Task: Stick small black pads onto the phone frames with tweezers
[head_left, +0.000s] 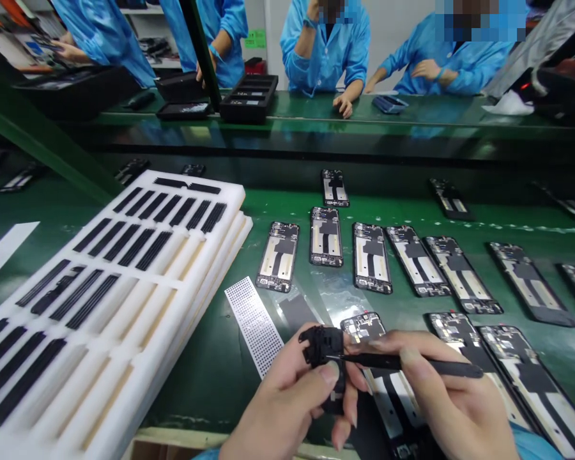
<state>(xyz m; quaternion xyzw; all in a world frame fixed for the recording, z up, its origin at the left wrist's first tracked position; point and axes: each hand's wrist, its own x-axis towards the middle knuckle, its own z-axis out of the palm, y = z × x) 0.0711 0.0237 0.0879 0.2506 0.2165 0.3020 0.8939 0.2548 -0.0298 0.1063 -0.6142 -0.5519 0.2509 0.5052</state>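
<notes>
Tool on part, right at the near edge of the belt. L hand (287,390) is closed round a small black part (324,348), thumb pressed on its face, fingers curled behind. R hand (441,396) pinches a slim black tool (412,365) btwn thumb and forefinger, tip laid across onto the part's middle. Neither hand is spread: both narrow, both loaded.

How to do this bit well, in my view: keep the L thumb clear of the tip, so the part is clamped but the spot being worked can be seen. Hold the tool low and near flat, w/ the R fingers braced against the L ones. The hands meet at the fingertips, and that contact looks like the best steadier going. Light pressure only, since a part this small seems easy to flick out of the grip. Whether the tip carries anything is too small to tell.

Position: the part sits up off the belt in the L hand, just left of the R fingertips, over the nearest phone frame (364,327). That frame lies on the green belt (211,364), partly hidden under both hands. Other phone frames (371,257) lie in rows beyond, well apart. White foam tray (124,287) of black strips is far L. Perforated white strip (253,322) is near the L hand, not touching.
</notes>
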